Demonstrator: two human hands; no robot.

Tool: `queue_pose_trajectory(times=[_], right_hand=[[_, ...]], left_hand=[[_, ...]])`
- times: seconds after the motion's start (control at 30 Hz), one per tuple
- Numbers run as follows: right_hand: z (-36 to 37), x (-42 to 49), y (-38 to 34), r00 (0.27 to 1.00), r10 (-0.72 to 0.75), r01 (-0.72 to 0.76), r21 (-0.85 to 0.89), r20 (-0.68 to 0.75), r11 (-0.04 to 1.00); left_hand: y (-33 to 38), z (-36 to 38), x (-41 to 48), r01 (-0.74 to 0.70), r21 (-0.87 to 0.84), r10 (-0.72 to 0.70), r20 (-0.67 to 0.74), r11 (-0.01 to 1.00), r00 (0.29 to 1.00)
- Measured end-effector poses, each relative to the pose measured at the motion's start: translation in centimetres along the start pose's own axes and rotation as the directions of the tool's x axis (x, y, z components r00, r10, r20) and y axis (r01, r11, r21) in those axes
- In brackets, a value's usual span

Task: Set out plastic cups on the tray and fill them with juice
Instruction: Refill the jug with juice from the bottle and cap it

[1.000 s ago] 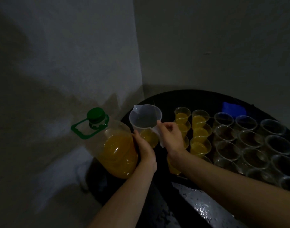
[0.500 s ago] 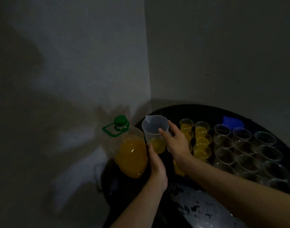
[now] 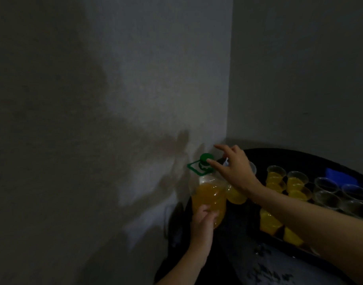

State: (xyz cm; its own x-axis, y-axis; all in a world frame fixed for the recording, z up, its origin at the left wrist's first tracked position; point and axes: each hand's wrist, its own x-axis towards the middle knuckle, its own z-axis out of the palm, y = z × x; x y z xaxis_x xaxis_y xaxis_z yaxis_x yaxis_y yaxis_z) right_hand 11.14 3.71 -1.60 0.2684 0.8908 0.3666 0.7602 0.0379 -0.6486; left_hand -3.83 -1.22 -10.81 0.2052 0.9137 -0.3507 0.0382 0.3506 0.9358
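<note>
A large clear juice bottle (image 3: 209, 197), about half full of orange juice, stands at the table's left edge by the wall corner. It has a green cap (image 3: 206, 157) and a green handle loop. My left hand (image 3: 204, 220) grips its lower body. My right hand (image 3: 236, 167) hovers over the bottle's shoulder with fingers spread and the thumb at the cap. Behind that hand stands a clear measuring jug (image 3: 236, 196) holding some juice. On the dark tray (image 3: 266, 233), filled plastic cups (image 3: 276, 176) form the left columns and empty cups (image 3: 326, 185) the right ones.
Two grey walls meet in a corner right behind the bottle. A blue object (image 3: 339, 175) lies at the back of the round black table (image 3: 289, 152). The near table surface (image 3: 279, 270) shows wet glints. The scene is dim.
My right hand left the jug and moved left to the bottle's cap. My left hand shifted from the jug's side to the lower bottle. The camera turned left and up.
</note>
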Motion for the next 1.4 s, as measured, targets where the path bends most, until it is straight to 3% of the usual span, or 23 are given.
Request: queue_pose_trajectory(times=[0.17, 0.23, 0.33, 0.4, 0.5, 0.6, 0.77, 1.03, 1.1, 1.23, 1.3, 1.4], right_hand=[[0.9, 1.4, -0.9, 0.988, -0.12, 0.131, -0.123, 0.094, 0.984], [1.2, 1.7, -1.2, 0.984, -0.148, 0.159, -0.122, 0.095, 0.98], [1.3, 2.3, -1.8, 0.986, -0.127, 0.142, -0.133, 0.111, 0.981], [1.4, 2.8, -2.2, 0.985, -0.121, 0.147, -0.246, 0.12, 0.958], [1.4, 3.5, -2.8, 0.977, -0.141, 0.191, -0.362, 0.159, 0.913], [1.3, 4.1, -2.9, 0.951, -0.158, 0.249, -0.357, 0.266, 0.9], [0.7, 4.7, -2.5, 0.874, -0.234, 0.394, -0.342, 0.426, 0.853], [-1.6, 6.8, -2.1, 0.654, -0.276, 0.571, -0.22, 0.705, 0.791], [-1.6, 6.5, -2.4, 0.668, -0.264, 0.562, -0.239, 0.695, 0.792], [-0.8, 5.9, -3.7, 0.834, -0.135, 0.432, -0.481, 0.535, 0.763], [-0.4, 6.1, -3.9, 0.833, -0.134, 0.463, -0.543, 0.537, 0.701], [-0.8, 6.7, -3.5, 0.767, -0.165, 0.516, -0.443, 0.619, 0.733]], left_hand=[[-1.1, -1.8, 3.1, -0.099, 0.119, 0.121, -0.191, 0.988, 0.974], [-1.0, -1.7, 4.1, -0.109, 0.255, 0.174, -0.246, 0.961, 0.954], [0.4, -1.0, 4.6, -0.106, 0.446, 0.227, -0.228, 0.889, 0.947], [0.8, -0.4, 5.4, -0.181, 0.502, 0.294, -0.154, 0.846, 0.943], [0.1, -0.4, 7.0, -0.277, 0.415, 0.347, -0.103, 0.867, 0.932], [-0.7, -0.6, 8.3, -0.332, 0.366, 0.394, -0.109, 0.87, 0.913], [-0.3, -0.5, 8.7, -0.368, 0.432, 0.447, -0.094, 0.823, 0.89], [0.5, -1.0, 8.0, -0.358, 0.434, 0.435, -0.089, 0.827, 0.896], [0.4, -1.0, 7.8, -0.373, 0.422, 0.448, -0.092, 0.826, 0.889], [0.1, -0.9, 7.7, -0.392, 0.42, 0.465, -0.081, 0.818, 0.882], [-0.1, -1.0, 8.0, -0.382, 0.423, 0.457, -0.09, 0.822, 0.885], [0.3, -0.9, 7.8, -0.36, 0.441, 0.43, -0.065, 0.822, 0.901]])
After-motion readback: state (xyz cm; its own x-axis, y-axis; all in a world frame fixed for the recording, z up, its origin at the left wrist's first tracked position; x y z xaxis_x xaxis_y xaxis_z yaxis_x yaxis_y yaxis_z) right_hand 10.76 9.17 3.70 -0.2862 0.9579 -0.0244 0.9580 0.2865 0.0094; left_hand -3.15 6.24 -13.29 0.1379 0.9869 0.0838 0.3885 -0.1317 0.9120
